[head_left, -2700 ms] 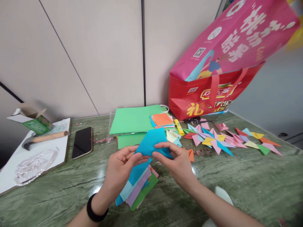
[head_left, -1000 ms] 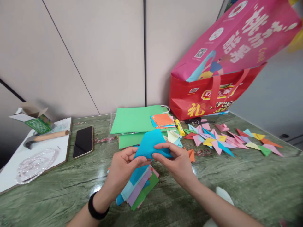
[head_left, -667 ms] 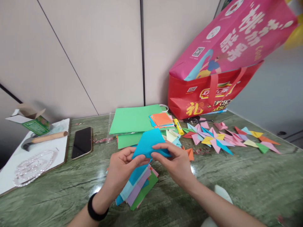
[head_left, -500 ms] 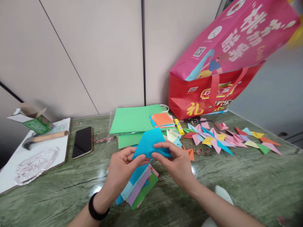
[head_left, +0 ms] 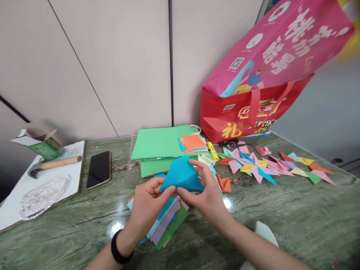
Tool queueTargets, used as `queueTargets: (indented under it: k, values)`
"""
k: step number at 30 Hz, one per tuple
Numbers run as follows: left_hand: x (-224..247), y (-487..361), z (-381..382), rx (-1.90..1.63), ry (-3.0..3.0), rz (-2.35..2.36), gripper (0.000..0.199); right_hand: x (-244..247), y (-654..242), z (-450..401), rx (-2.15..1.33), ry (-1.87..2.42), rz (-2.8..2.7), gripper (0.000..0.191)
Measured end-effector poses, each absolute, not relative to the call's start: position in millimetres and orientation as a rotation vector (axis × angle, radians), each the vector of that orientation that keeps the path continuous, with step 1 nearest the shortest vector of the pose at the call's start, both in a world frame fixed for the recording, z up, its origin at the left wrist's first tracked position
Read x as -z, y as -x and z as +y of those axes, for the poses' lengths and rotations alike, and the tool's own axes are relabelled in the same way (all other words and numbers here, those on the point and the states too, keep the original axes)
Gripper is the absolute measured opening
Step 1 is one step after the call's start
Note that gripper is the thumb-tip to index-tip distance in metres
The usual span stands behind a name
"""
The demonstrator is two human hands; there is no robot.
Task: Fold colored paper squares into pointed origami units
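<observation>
A folded blue paper (head_left: pixel 181 174) is held up between my two hands, above the table. My left hand (head_left: pixel 149 202) pinches its lower left edge, with the thumb in front. My right hand (head_left: pixel 206 191) grips its right side, the thumb at the lower edge and the fingers near the upper right. Beneath them lies a fanned stack of coloured paper sheets (head_left: pixel 164 227), partly hidden by my left hand. Behind the blue paper, small orange-topped squares (head_left: pixel 193 142) rest on larger green sheets (head_left: pixel 160 142). An orange folded piece (head_left: pixel 224 183) sits right of my right hand.
A phone (head_left: pixel 98 169), a hammer (head_left: pixel 60 162), a bead string (head_left: pixel 42 197) and an open box (head_left: pixel 46 148) are on the left. Folded paper shapes (head_left: pixel 253 165) spread across the right. A glue stick (head_left: pixel 213 151) and a red bag (head_left: pixel 230 116) stand or lie behind.
The blue paper has tilted and shifted slightly right and down. My right thumb has moved to its lower edge, and my right fingers have risen toward its upper right side.
</observation>
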State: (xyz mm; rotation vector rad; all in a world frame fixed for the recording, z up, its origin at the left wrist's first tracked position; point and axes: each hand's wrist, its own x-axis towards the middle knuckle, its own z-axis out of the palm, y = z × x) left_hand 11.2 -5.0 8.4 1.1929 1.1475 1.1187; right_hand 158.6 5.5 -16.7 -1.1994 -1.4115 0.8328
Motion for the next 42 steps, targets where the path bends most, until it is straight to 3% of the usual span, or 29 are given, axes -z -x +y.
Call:
queueTargets:
  k: [18, 29, 36, 42]
  values:
    - [-10.8, -0.8, 4.8, -1.154, -1.138, 1.178, 0.020, 13.3, -161.4, 14.9, -1.350, 0.868, -1.027, 0.053]
    - [-10.2, 3.9, 10.0, -1.250, -1.027, 1.241, 0.024, 20.3, -164.1, 18.2, -1.303, 0.880, -1.039, 0.048]
    - [-14.5, 8.6, 13.7, -1.287, -1.021, 1.262, 0.022, 19.0, -168.9, 21.5, -1.075, 0.968, -1.062, 0.036]
    - [-11.6, -1.8, 4.4, -1.098, -1.094, 1.199, 0.017, 17.2, -159.7, 9.7, -1.096, 1.047, -1.297, 0.075]
